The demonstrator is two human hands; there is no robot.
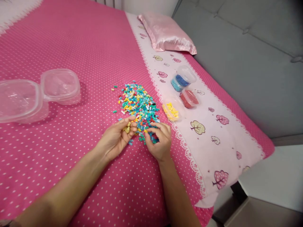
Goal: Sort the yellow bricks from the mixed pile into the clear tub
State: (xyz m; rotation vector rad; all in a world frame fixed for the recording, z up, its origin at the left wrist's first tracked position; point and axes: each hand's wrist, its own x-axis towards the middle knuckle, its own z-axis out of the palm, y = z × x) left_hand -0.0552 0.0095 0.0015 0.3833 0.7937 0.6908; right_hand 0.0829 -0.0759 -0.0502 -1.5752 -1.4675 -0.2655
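The pillow (pixel 169 33), pink and shiny, lies on a bed (pixel 82 41) whose deep pink sheet (pixel 71 50) has small white dots. Under the pillow and running toward the viewer is a white band (pixel 208 151) with a lacy edge and printed trees. To the pillow's right rises a grey padded headboard (pixel 248 72) with sunken buttons; just beyond the pillow is a pale wall (pixel 146 7). Well to the pillow's lower right stands white furniture (pixel 272 173). Soft light gives the pillow a sheen.
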